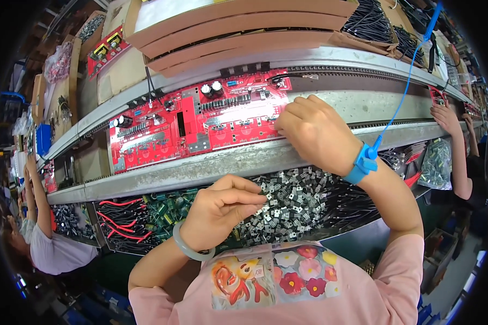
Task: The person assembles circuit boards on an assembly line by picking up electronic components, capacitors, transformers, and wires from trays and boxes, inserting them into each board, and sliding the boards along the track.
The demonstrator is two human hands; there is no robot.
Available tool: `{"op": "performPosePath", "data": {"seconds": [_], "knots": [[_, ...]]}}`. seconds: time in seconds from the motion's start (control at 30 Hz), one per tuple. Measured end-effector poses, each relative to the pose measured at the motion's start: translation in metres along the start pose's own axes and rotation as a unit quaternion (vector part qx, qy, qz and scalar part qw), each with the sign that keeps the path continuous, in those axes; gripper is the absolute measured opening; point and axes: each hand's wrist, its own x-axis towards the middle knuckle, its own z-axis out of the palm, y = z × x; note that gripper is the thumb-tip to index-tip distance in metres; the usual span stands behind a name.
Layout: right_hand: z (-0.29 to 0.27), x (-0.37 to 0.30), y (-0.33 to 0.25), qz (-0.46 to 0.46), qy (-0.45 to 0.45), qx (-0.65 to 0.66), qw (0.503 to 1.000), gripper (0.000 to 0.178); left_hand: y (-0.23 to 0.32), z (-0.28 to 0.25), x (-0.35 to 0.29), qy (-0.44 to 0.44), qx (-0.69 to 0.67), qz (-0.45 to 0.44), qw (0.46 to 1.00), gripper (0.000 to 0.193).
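My left hand (214,208) hovers over a heap of loose three-legged transistors (287,208), its thumb and fingers drawn together. Whatever lies between those tips is too small to make out against the heap. My right hand (317,132) is closed at the right end of a long red circuit board (146,146), fingertips down by its edge. The back of the hand hides what they hold, if anything. Black capacitors, a row of dark parts and bare pads show on the board, which lies in a metal conveyor track. A blue wrist strap (361,164) circles my right wrist.
Bins below the track hold black and red wires (122,219), green capacitors (168,208) and black leads (347,203). Stacked cardboard trays (244,38) stand behind the rail (222,162). A blue coiled cord (404,97) runs up from my strap. Other people's arms (453,135) reach in on both sides.
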Motion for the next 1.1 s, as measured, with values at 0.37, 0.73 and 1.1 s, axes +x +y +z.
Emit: {"op": "performPosePath", "data": {"seconds": [0.37,0.73,1.1], "knots": [[0.004,-0.014,-0.002,0.010,0.032,0.015,0.999,0.011,0.008,-0.004,0.010,0.068,-0.050,-0.039,0.996,0.023],[0.007,-0.013,-0.013,-0.013,0.007,-0.045,0.999,0.016,0.010,-0.016,0.044,0.102,0.262,0.122,0.952,0.016],[-0.002,-0.055,-0.076,-0.062,-0.093,0.040,0.993,0.023,-0.001,-0.005,0.082,0.150,0.368,0.219,0.891,0.010]]}}
